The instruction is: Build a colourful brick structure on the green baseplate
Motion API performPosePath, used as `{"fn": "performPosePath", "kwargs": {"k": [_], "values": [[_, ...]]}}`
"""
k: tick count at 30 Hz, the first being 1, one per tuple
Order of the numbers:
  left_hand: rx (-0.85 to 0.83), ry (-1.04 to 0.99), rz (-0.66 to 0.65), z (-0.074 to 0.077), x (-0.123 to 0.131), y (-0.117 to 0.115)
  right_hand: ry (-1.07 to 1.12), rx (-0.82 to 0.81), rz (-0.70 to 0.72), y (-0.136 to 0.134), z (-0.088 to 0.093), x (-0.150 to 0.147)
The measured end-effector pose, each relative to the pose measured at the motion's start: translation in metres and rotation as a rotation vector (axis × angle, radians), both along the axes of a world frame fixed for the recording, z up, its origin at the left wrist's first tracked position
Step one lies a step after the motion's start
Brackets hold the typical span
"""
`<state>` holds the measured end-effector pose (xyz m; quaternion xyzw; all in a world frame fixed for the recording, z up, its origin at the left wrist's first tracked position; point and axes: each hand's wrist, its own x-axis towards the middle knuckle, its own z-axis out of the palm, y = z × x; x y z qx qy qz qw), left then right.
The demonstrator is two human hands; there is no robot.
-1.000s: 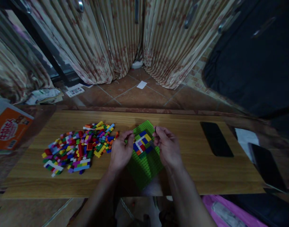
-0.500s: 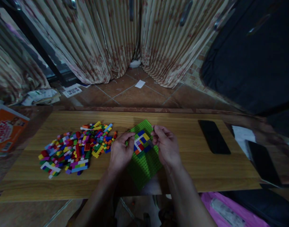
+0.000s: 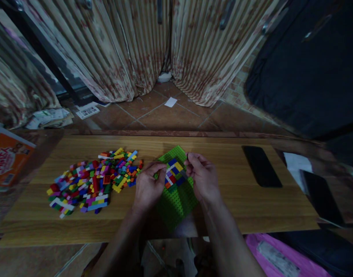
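Head view: a green studded plastic baseplate (image 3: 176,207) lies aslant on a long brown wooden table (image 3: 231,209), bearing a flat patch of multicoloured plastic bricks (image 3: 173,178). The left hand (image 3: 149,182) and right hand (image 3: 204,176) flank the patch, fingertips drawn together; whether either pinches anything, I cannot tell. Leftward spreads a loose multicoloured brick pile (image 3: 95,182); rightward, a flat black rectangular slab (image 3: 262,166).

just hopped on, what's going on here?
A person has both hands over a green plate on a wooden table. A flat patch of multicoloured bricks sits on the plate. The left hand is at the patch's left edge; the right hand is at the plate's right side, fingers curled. Can't tell if either holds a brick. A loose brick pile lies to the left, a black slab to the right.
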<state>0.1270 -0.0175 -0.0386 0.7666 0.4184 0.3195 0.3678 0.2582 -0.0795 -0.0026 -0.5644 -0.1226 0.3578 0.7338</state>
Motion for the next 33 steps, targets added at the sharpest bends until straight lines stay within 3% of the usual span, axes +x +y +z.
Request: {"fn": "performPosePath", "kwargs": {"k": [14, 27, 33], "values": [[0.197, 0.093, -0.049, -0.003, 0.002, -0.003, 0.021, 0.010, 0.004, 0.001, 0.000, -0.001], [0.312, 0.517, -0.033, 0.015, 0.008, -0.012, 0.004, 0.000, 0.027, 0.001, -0.004, -0.003], [0.266, 0.419, -0.066, 0.010, 0.004, -0.012, -0.013, -0.032, 0.042, 0.002, -0.007, -0.004]]}}
